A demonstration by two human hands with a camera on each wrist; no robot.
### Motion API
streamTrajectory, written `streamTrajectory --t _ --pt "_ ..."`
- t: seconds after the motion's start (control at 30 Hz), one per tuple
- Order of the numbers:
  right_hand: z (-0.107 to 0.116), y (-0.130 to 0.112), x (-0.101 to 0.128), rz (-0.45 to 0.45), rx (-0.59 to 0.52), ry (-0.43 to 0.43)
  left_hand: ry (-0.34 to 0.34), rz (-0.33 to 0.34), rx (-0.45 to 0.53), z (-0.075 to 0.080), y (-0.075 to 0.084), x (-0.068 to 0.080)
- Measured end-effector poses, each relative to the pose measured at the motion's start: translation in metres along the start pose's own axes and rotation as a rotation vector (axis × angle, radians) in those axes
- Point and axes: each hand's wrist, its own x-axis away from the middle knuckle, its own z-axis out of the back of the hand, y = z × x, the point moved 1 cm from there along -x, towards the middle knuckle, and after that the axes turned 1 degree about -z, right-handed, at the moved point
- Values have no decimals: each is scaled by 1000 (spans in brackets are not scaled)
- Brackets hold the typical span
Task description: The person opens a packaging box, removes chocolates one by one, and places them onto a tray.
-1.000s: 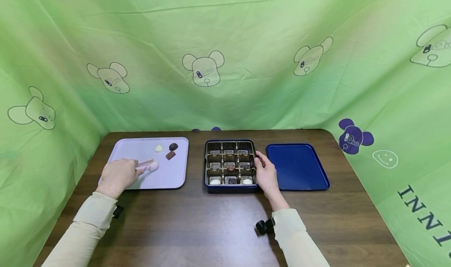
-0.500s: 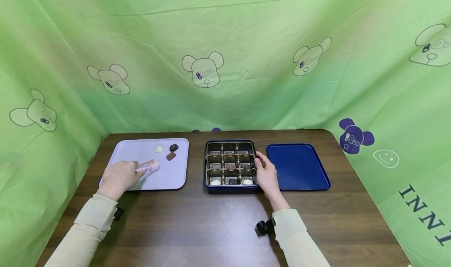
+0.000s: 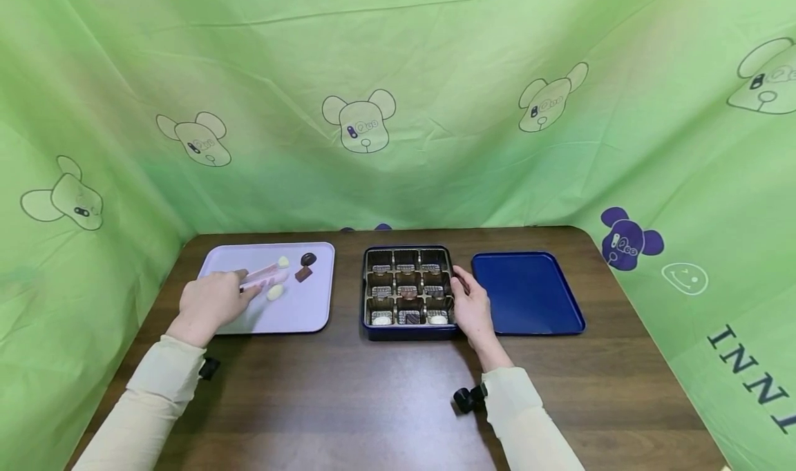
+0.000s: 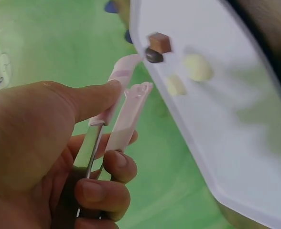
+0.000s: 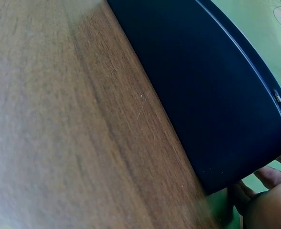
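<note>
My left hand (image 3: 211,304) (image 4: 35,143) grips pink tongs (image 3: 266,273) (image 4: 127,107) over the lilac tray (image 3: 298,312). The tong tips stand slightly apart with nothing between them. On the tray lie a white chocolate (image 3: 275,291) (image 4: 198,67) just below the tips, a second white one (image 3: 282,261) (image 4: 175,85), a dark round one (image 3: 307,258) (image 4: 154,56) and a brown square one (image 3: 302,273) (image 4: 159,42). My right hand (image 3: 472,306) (image 5: 267,202) holds the right edge of the dark blue chocolate box (image 3: 373,333) (image 5: 212,90), whose compartments hold several chocolates.
The box's blue lid (image 3: 527,293) lies flat just right of my right hand. Everything sits on a brown wooden table (image 3: 348,402) (image 5: 59,119). A green printed cloth (image 3: 398,77) walls it in at the back and both sides.
My left hand has lifted the tongs away from the white chocolate and swung them toward the far chocolates; that white piece stays on the tray. My right hand has not moved.
</note>
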Motion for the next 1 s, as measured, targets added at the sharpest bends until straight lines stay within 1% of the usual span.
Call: streamTrajectory --t 0.13,0.27,0.3,0.37,0.5,0.67,0.8,1.0 --pt "0 -1 1 0 -4 3 59 -61 13 9 15 -3" --pt "1 -2 0 4 -10 4 113 -132 0 17 39 -9" --pt "1 -2 0 6 -10 5 115 -142 -1 18 45 -11" --pt "1 -2 0 7 -13 8 113 -162 -3 20 58 -14" --pt "0 -1 0 2 -12 4 70 -209 -5 21 84 -23" --pt "-1 0 2 0 -13 -3 36 -289 -30 16 112 -32" --pt "-1 0 1 2 -11 -4 9 -328 -39 9 127 -40" --pt "1 -3 0 0 -8 -7 7 -387 -66 3 148 -47"
